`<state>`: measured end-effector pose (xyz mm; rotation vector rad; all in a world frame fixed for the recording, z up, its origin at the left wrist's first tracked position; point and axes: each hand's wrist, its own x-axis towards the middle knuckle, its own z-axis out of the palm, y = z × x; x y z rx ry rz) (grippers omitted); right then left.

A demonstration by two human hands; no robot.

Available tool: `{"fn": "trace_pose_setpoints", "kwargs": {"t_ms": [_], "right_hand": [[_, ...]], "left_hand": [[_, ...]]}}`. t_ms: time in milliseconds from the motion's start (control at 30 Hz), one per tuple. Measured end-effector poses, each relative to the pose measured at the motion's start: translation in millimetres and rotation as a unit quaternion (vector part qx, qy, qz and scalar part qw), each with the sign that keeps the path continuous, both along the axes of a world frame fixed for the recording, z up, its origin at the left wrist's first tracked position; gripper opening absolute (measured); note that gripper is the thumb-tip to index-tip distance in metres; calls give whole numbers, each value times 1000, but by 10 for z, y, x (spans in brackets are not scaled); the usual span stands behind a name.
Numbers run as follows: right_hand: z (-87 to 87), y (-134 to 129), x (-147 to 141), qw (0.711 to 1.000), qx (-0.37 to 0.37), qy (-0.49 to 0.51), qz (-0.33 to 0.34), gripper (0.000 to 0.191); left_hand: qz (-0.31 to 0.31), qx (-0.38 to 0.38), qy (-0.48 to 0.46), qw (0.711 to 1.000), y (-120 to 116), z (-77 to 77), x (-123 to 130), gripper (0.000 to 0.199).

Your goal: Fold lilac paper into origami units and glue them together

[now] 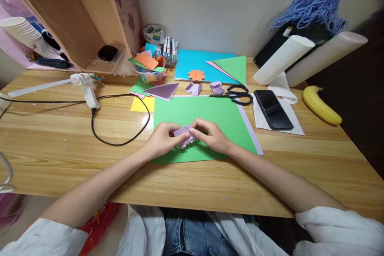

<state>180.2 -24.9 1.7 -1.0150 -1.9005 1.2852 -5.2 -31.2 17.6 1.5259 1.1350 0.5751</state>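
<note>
Both my hands meet over the green sheet (210, 108) and hold a small folded purple paper piece (188, 131) between them. My left hand (164, 140) pinches its left part with the thumb on top. The thumb and fingers of my right hand (211, 136) grip its right edge. Behind the sheet lie two purple paper shapes, one left (194, 89) and one right (217, 87), and an orange paper flower (196, 75) on a blue sheet (189, 62). Black-handled scissors (237, 94) rest at the sheet's back edge.
A white glue gun (87, 88) with a looping black cable stands left. Paper scraps fill a bowl (148, 75) beside markers (169, 48). To the right are a phone (273, 110), paper rolls (283, 59) and a banana (321, 105). A cardboard box (87, 12) stands back left.
</note>
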Motion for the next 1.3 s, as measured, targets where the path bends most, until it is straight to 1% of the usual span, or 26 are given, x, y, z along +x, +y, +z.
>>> {"fn": "trace_pose_setpoints", "kwargs": {"t_ms": [100,167,233,333,467,633,767,900,1000,1133,1300], "right_hand": [[-12,20,5,1000,-23,19,6,24],[-21,28,6,999,-36,25,8,24],[-28,32,4,998,-54,28,11,23],[-37,34,2,997,-67,25,12,23],[-31,38,2,998,-57,8,13,24],[11,46,16,995,-83,34,33,31],[17,47,21,996,-73,34,33,29],[-14,38,8,997,-72,18,28,21],[-40,29,-4,998,-66,18,15,17],[-64,20,-10,999,-38,12,-6,14],[-67,9,-13,1000,-15,-6,-16,14]], "left_hand": [[27,10,10,1000,8,4,-4,31],[50,-2,-12,999,28,4,-8,28],[60,-15,-29,998,52,-5,-15,28],[53,-13,-27,998,76,-38,-29,29],[43,-10,-28,999,75,-81,-44,27],[29,-36,-52,998,74,-50,-48,25],[34,-33,-33,998,98,-8,-53,25],[52,3,-1,999,107,-22,-50,24],[49,12,-29,998,81,-62,-22,24],[31,-17,-96,995,37,-98,26,27],[28,-52,-109,992,38,-69,46,28]]}}
